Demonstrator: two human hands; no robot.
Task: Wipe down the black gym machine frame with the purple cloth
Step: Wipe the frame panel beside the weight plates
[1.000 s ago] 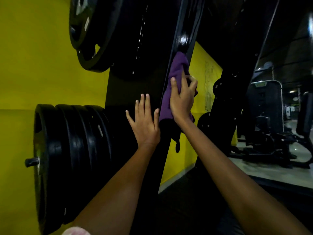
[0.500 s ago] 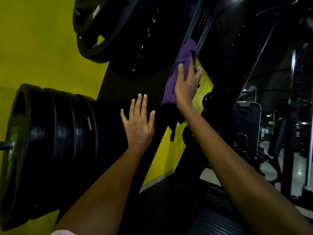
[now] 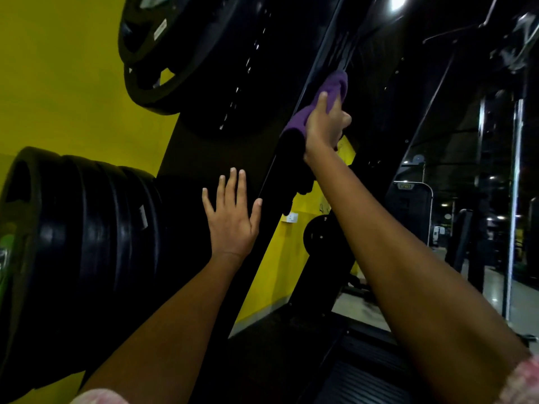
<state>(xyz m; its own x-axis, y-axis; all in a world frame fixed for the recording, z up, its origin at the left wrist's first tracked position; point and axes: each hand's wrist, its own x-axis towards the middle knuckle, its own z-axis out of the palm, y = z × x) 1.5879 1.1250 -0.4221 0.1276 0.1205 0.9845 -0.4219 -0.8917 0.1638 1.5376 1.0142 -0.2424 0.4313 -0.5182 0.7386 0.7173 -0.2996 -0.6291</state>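
Right hand grips the purple cloth, fingers curled round it and over the far edge of a slanted beam of the black gym machine frame. The cloth is bunched and lies along the beam; its upper end shows above the fingers, a lower purple fold shows to the left of the wrist, and a dark tail hangs below. The glossy beam rises from lower left to upper right and carries a bright reflection of a ceiling light near the top of the view.

Left hand lies flat, fingers straight and slightly spread, palm pressed on the broad black face of the frame beside and below the beam; it holds nothing, and its thumb tip reaches the beam's edge. Both forearms extend up from the lower edge of the view, with pale pink sleeves at the corners.

A stack of black weight plates sits on a peg at the left, and two more plates hang above it. Behind them stands a yellow wall, which also shows between the frame members at centre. At right, a dim gym room holds further machines, upright poles and a pale, shiny floor. A dark ribbed platform lies at the bottom centre.
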